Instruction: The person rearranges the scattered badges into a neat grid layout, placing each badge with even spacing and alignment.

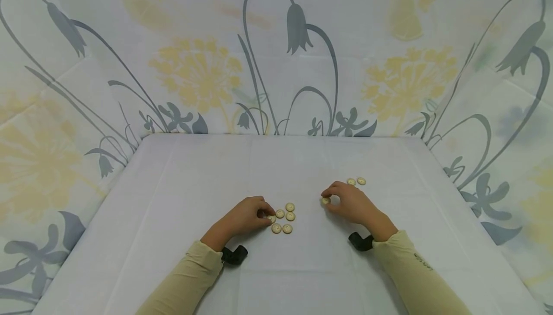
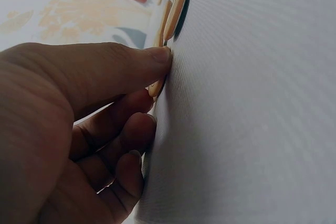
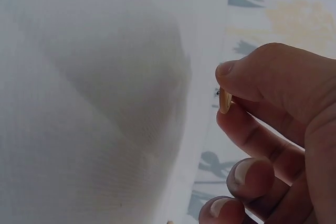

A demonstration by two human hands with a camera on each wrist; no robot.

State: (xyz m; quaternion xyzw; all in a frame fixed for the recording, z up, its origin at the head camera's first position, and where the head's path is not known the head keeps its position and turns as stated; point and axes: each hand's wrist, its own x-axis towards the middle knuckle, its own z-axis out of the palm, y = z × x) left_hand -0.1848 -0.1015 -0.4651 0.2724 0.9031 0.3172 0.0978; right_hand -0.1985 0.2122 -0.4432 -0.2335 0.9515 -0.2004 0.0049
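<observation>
My left hand [image 1: 250,216] pinches a pale wooden button [image 1: 271,219] between thumb and fingers, low at the tabletop. In the left wrist view the thumb covers much of that button [image 2: 155,88]. Several matching round buttons [image 1: 287,228] lie flat in a loose cluster just right of the left hand. Farther right, my right hand [image 1: 352,203] holds another button [image 1: 325,200] by its edges. The right wrist view shows this button [image 3: 225,100] raised off the cloth between thumb and index finger, with the other fingers curled below. Two more buttons [image 1: 356,181] lie beyond the right hand.
A white cloth [image 1: 207,166] with fold creases covers the table. Fabric printed with flowers [image 1: 302,89] rises behind it and along both sides. Black wrist mounts [image 1: 234,255] jut from both sleeves.
</observation>
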